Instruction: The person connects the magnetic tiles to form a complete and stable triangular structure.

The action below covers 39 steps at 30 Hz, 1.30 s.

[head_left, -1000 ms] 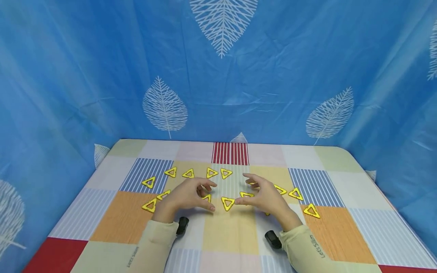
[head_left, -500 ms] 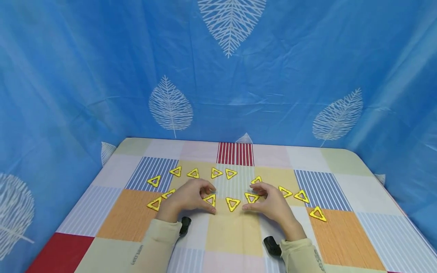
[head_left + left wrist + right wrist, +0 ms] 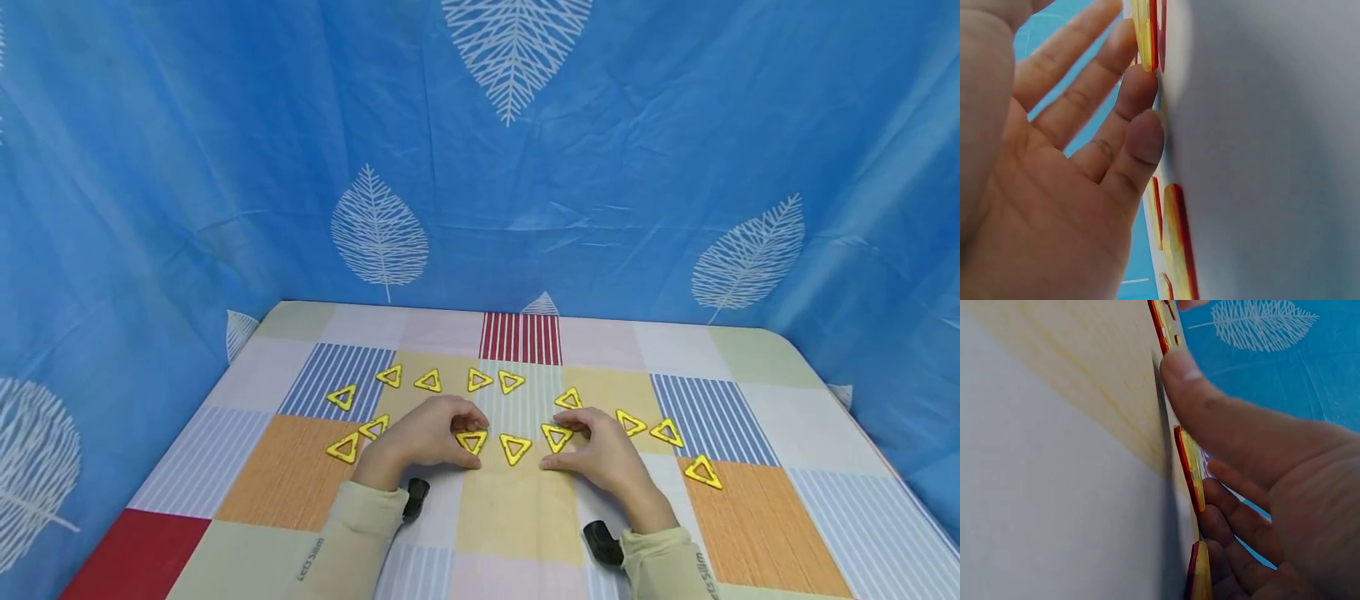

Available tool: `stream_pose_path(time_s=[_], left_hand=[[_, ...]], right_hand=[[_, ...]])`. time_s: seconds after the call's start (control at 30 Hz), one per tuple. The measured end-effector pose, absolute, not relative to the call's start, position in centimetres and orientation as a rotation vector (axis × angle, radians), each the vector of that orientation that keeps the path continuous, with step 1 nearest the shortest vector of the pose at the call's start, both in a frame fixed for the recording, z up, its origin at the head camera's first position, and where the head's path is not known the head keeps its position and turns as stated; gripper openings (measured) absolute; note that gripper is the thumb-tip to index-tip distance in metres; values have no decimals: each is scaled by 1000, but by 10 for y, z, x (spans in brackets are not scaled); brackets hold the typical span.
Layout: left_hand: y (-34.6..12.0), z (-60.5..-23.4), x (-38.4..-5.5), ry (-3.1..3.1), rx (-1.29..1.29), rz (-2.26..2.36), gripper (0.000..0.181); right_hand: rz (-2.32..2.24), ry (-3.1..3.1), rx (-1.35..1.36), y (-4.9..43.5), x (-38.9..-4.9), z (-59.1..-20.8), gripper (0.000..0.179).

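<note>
Yellow hollow triangle pieces lie flat on the checked cloth, their edges showing red in the wrist views. My left hand [image 3: 431, 433] pinches one triangle piece [image 3: 460, 441] between thumb and fingers, low over the cloth. In the left wrist view, fingertips touch the edge of a triangle piece [image 3: 1145, 37]. My right hand [image 3: 603, 450] arches around another triangle piece [image 3: 547, 434], thumb in front and fingers behind. The right wrist view shows a gap between its thumb and that triangle piece [image 3: 1191, 472]. Between the two hands sits a third triangle piece [image 3: 506, 447].
Several more triangle pieces curve away on both sides: a left one [image 3: 332, 450], a back one [image 3: 472, 380] and a right one [image 3: 691, 473]. The patchwork cloth [image 3: 510, 517] covers the table. A blue leaf-print curtain [image 3: 600, 167] hangs behind and at the sides.
Both hands have come lower around their triangle pieces. The piece at my left hand has turned so that one corner points toward me. The head view has shifted slightly.
</note>
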<state>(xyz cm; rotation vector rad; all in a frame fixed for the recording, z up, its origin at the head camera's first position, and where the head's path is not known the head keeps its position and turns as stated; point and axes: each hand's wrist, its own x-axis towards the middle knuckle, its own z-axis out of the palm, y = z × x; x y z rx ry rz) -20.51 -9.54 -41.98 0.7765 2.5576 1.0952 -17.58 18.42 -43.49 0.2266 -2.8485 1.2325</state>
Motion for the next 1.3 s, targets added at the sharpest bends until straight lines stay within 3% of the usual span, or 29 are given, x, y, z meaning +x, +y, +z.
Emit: stream_pose_path(time_s=[0.5, 1.3], left_hand=[[-92, -415, -204, 2217, 828, 1175, 57], [-104, -419, -204, 2417, 723, 1077, 46]], right_hand=[[1197, -2874, 216, 188, -176, -434, 58], [1326, -2905, 277, 200, -174, -427, 58]])
